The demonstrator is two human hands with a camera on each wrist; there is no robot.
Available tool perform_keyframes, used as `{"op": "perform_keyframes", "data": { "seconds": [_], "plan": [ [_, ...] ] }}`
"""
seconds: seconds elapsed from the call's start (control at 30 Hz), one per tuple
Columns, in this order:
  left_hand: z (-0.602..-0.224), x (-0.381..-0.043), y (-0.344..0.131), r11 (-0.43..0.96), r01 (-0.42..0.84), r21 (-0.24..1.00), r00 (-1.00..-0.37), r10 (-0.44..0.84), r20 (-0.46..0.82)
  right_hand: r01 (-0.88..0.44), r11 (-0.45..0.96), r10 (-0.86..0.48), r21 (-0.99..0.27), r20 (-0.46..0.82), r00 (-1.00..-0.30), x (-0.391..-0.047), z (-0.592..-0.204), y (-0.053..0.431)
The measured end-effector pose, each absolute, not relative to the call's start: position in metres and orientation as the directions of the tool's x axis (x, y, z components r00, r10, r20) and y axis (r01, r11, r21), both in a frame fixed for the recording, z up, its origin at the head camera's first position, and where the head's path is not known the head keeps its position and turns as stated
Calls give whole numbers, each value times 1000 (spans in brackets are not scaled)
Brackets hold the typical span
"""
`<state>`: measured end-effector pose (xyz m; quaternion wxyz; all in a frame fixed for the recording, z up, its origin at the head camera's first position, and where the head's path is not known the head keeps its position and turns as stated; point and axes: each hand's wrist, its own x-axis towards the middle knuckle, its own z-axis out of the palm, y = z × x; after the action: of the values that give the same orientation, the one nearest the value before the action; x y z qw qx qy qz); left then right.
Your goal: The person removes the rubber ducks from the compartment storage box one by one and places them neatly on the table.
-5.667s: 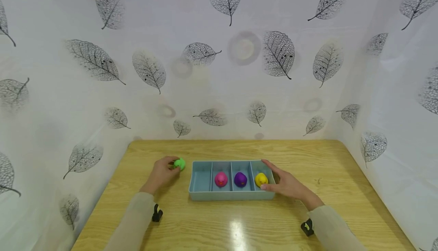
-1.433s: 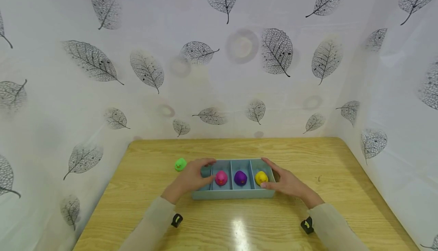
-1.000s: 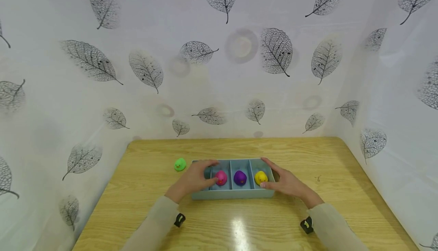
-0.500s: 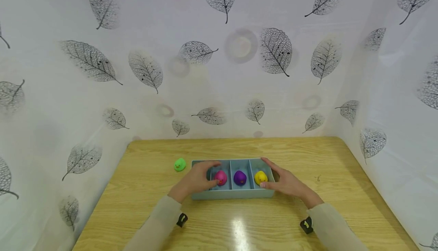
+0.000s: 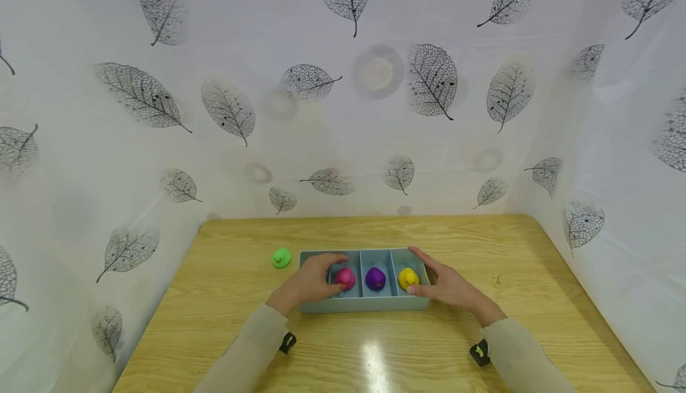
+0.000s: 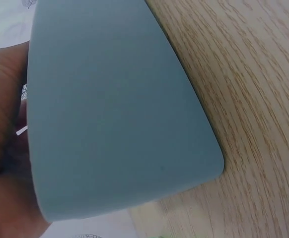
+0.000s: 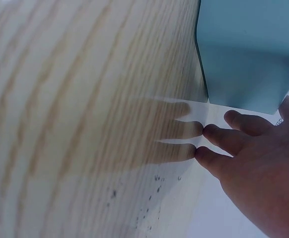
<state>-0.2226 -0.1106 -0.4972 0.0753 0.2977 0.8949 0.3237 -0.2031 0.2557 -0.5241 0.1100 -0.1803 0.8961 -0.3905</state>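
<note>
A: What does the head view show?

B: A person's left hand (image 5: 311,280) arches over a tray (image 5: 364,304) on a wooden bench (image 5: 327,351), fingers parted around the pink duck (image 5: 345,278); no firm grasp shows. The duck sits second compartment from the left. The right hand (image 5: 452,289) spans the tray's right end, fingers loose, thumb beside the yellow duck (image 5: 408,277).

A: How might the pink duck handle?

B: Likely light, rubbery, hard to break, its smooth skin perhaps slippery. Its rounded sides look the best place to pinch. The tray seems stiff plastic, best steadied at its ends.

A: And the setting?

B: The purple duck (image 5: 376,278) occupies the third compartment; the green duck (image 5: 281,258) rests on the bench, left of the tray. A white leaf-print sheet (image 5: 321,143) screens three sides.

A: The left wrist view?

B: The tray's plain outer wall dominates, above grained wood. The left fingertips are hidden.

A: The right wrist view?

B: Fingers extend, released, beside the tray, meeting dark reflections (image 7: 179,130) on the glossy bench. Whether they touch it, I cannot tell. Dark specks (image 7: 158,178) mark the wood.
</note>
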Motion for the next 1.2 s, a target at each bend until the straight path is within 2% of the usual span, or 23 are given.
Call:
{"op": "perform_keyframes", "data": {
  "seconds": [0.3, 0.87, 1.2],
  "plan": [
    [-497, -226, -107, 623, 514, 590, -794, 606, 52, -243, 633, -410, -735, -52, -911, -205, -526, 255],
    [-497, -230, -99, 676, 483, 556, -791, 609, -53, -231, 648, -399, -725, -65, -915, -204, -524, 255],
    [-499, -231, -95, 679, 479, 557, -803, 595, -36, -238, 648, -399, -724, -56, -915, -204, -525, 255]
  ]
}}
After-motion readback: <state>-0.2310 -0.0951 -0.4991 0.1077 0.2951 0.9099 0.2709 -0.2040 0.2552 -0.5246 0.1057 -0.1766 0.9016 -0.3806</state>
